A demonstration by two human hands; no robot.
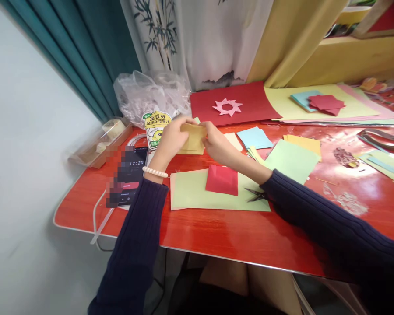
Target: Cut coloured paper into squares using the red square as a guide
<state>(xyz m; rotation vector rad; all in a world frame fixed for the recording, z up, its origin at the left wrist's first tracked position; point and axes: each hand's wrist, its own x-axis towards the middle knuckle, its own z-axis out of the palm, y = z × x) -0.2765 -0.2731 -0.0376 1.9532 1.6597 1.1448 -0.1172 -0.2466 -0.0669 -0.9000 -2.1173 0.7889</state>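
My left hand and my right hand both pinch a folded yellow paper held just above the red table. The fingers of both hands are closed on its edges. A bead bracelet sits on my left wrist. Below the hands lies a folded red paper on a light green sheet. Scissors lie partly under my right sleeve.
A phone showing 17:20 lies at the left, with a juice pouch, a plastic bag and a tray with tape behind. Coloured paper squares spread right. A pink paper star lies on a red sheet.
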